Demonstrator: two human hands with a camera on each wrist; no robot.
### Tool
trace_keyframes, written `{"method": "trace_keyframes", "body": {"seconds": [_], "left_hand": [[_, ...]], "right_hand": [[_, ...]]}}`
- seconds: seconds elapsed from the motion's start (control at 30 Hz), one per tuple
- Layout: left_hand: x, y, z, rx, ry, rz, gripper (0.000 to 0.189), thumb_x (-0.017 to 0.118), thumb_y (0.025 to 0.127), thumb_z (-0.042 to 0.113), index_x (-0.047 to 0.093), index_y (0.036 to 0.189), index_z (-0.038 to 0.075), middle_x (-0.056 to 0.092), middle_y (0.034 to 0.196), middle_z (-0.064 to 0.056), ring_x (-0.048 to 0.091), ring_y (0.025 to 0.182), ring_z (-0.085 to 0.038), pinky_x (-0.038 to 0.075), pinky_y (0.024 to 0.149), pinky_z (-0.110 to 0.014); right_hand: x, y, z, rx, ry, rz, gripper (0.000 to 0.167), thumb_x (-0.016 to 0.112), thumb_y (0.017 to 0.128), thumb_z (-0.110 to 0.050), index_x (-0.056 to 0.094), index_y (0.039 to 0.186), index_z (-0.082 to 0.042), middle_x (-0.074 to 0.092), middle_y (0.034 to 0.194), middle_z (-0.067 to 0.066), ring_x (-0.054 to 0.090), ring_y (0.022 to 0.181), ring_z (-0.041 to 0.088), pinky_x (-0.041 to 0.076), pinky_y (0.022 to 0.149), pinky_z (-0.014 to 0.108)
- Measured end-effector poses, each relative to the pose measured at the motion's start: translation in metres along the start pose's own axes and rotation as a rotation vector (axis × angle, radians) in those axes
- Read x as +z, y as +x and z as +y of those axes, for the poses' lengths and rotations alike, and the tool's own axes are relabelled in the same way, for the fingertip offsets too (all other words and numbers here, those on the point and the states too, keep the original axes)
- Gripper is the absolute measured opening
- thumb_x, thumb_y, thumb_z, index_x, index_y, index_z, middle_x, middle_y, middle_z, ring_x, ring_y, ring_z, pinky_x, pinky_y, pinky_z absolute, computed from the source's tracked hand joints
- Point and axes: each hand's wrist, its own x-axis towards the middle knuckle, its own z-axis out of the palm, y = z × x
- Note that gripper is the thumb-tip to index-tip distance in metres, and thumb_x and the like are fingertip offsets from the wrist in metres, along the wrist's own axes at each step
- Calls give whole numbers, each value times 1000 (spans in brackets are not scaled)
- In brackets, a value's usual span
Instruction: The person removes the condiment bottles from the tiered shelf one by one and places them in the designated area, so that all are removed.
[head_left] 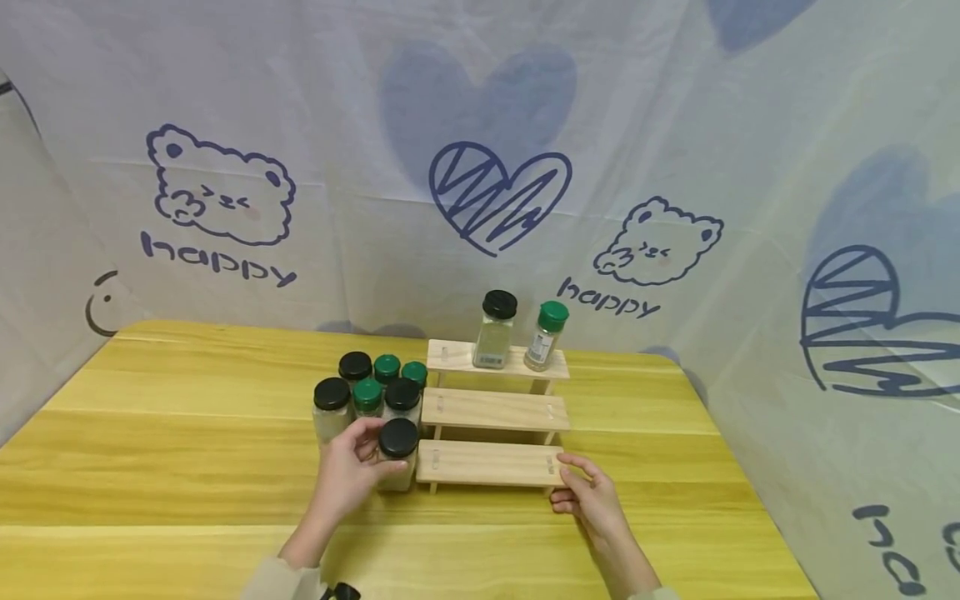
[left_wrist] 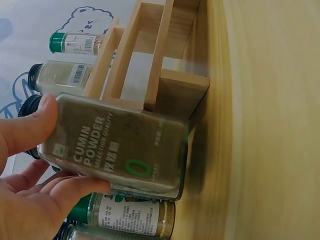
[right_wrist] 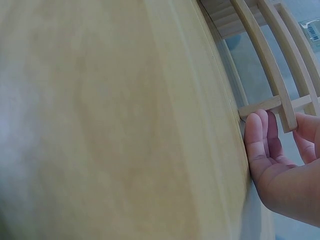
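Note:
My left hand (head_left: 347, 477) grips a square glass jar of cumin powder (left_wrist: 122, 145) with a black lid, thumb on one side and fingers on the other. The jar is upright beside the left end of a three-tier wooden rack (head_left: 491, 462); whether its base touches the table I cannot tell. At the rack's other end, my right hand (head_left: 594, 498) pinches the lowest shelf's right corner, with fingers above and below the board (right_wrist: 267, 65). A black-lidded jar (head_left: 493, 340) and a smaller green-lidded bottle (head_left: 543, 340) stand on the top shelf.
Several more spice jars with black and green lids, among them a black-lidded jar (head_left: 332, 408), cluster left of the rack, just beyond my left hand. All stand on a yellow wood-grain table (head_left: 187, 467). A printed cloth (head_left: 360, 167) hangs behind it and along the right.

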Motion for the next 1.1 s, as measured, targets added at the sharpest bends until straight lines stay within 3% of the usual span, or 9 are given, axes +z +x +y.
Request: {"method": "trace_keyframes", "body": {"seconds": [0.67, 1.1], "left_hand": [[1, 0, -6, -65, 37, 12, 51, 76, 60, -10, 53, 106, -8, 49, 117, -27, 48, 108, -39, 44, 86, -37], [2, 0, -6, -79, 72, 39, 49, 75, 64, -9, 56, 109, -9, 51, 113, -27, 52, 103, -40, 50, 76, -30]], "right_hand": [[0, 0, -1, -1, -21, -11, 33, 50, 90, -4, 46, 121, 6, 59, 68, 11, 58, 56, 15, 52, 53, 24], [0, 0, -1, -4, -29, -17, 33, 51, 90, -5, 46, 122, 5, 59, 66, 11, 58, 56, 15, 52, 52, 24]]}}
